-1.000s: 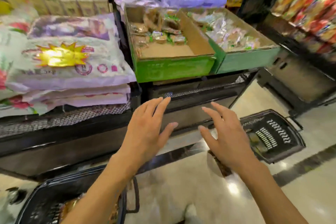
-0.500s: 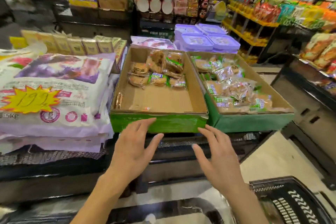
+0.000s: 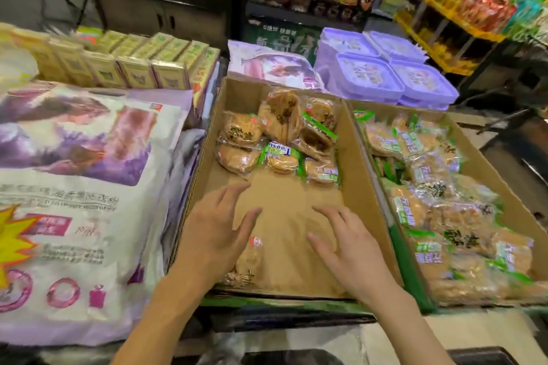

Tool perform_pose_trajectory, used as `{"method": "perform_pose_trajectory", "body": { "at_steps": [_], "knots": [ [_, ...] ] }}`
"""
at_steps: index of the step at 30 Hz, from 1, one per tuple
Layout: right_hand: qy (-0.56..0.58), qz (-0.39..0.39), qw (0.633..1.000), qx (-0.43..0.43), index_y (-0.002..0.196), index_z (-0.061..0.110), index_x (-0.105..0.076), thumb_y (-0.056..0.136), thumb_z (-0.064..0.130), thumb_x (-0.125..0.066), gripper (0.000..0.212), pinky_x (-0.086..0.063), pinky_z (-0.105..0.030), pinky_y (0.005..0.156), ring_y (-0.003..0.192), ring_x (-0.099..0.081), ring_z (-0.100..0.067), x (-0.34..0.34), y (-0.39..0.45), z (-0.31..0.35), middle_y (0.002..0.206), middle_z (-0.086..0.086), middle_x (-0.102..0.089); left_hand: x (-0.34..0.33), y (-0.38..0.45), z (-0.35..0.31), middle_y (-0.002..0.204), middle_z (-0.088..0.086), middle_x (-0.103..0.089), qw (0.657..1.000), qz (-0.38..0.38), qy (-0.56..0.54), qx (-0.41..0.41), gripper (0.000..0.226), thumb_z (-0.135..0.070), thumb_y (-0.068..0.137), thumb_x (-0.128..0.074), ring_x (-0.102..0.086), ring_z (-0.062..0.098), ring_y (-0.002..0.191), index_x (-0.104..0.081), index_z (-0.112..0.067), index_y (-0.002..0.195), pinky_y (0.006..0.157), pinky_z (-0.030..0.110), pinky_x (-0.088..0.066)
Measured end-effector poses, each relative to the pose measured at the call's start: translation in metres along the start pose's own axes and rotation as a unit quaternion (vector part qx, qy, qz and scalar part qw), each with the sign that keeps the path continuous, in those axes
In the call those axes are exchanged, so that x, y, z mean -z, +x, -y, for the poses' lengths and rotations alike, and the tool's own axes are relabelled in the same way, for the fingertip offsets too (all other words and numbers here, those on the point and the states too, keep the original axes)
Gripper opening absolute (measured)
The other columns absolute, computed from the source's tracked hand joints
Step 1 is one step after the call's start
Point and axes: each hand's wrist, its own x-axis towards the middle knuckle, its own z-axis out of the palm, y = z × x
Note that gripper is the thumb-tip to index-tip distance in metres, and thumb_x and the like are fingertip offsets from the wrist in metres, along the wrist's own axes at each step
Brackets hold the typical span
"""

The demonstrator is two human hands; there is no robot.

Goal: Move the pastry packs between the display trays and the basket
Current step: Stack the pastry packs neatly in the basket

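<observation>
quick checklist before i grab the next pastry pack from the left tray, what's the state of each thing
1. Left hand free, fingers straight: ok.
2. Right hand free, fingers spread: ok.
3. Both hands over the left tray: ok.
4. Pastry packs left in that tray, bunched at the far end: ok.
5. Single pack near the front edge beside the left hand, within reach: ok.
6. Basket ready to receive: cannot tell, only a dark edge shows at the bottom.

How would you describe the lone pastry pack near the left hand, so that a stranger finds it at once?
Find the left cardboard tray, mostly bare inside. At its near end, beside the left hand, lies one clear pastry pack with a small red mark. It lies alone; the other packs are heaped at the far end.
</observation>
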Motion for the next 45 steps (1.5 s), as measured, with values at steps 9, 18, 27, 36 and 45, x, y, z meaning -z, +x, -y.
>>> {"method": "perform_pose_trajectory", "body": {
  "at_steps": [9,18,27,36,45],
  "knots": [
    [0.003,0.304,0.948,0.09,0.153,0.035,-0.029,0.085,0.069,-0.058,0.081,-0.042,-0.041,0.108,0.133,-0.043,-0.018,-0.075,0.067,0.045,0.143,0.004,-0.046,0.019,-0.012,0.025,0.116,-0.001,-0.061,1.0,0.014,0.004,0.021,0.044,-0.038,0.097,-0.053,-0.056,0.014,0.108,-0.061,-0.011,0.131,0.098,0.01,-0.036],
    [0.009,0.359,0.931,0.062,0.144,0.033,-0.038,0.069,0.061,-0.082,0.092,-0.044,-0.037,0.098,0.116,-0.048,-0.02,-0.085,0.079,0.048,0.118,0.004,-0.044,0.027,-0.023,0.03,0.129,0.001,-0.057,0.996,0.022,0.029,0.08,0.043,-0.034,0.095,-0.057,-0.053,0.014,0.122,-0.059,-0.014,0.132,0.106,0.006,-0.029],
    [0.203,0.329,0.921,-0.056,0.102,0.036,-0.056,0.064,0.038,-0.093,0.052,-0.05,-0.026,0.076,0.095,-0.06,-0.009,-0.077,0.075,0.025,0.104,0.008,-0.066,0.008,-0.026,0.006,0.14,0.002,-0.049,0.989,0.069,0.026,0.132,0.074,-0.015,0.077,-0.084,-0.048,0.015,0.129,-0.049,-0.017,0.143,0.11,0.018,-0.032],
    [0.377,0.14,0.902,-0.16,0.1,0.024,-0.064,0.07,0.011,-0.09,0.042,-0.06,-0.036,0.064,0.077,-0.069,-0.016,-0.034,0.068,0.012,0.092,-0.004,-0.072,0.01,-0.024,-0.009,0.098,-0.003,-0.059,0.968,0.122,0.098,0.197,0.042,-0.02,0.091,-0.054,-0.063,0.027,0.093,-0.038,-0.029,0.129,0.079,0.045,-0.05],
    [0.593,0.075,0.77,-0.224,0.134,0.006,-0.057,0.068,0.031,-0.087,0.076,-0.046,-0.05,0.108,0.117,-0.066,-0.022,-0.007,0.042,0.004,0.122,-0.009,-0.072,0.026,-0.031,-0.042,0.103,-0.022,-0.07,0.95,-0.127,-0.145,0.247,0.042,-0.008,0.091,-0.067,-0.064,-0.008,0.099,-0.062,-0.034,0.124,0.087,0.015,-0.052]
  ]
}}
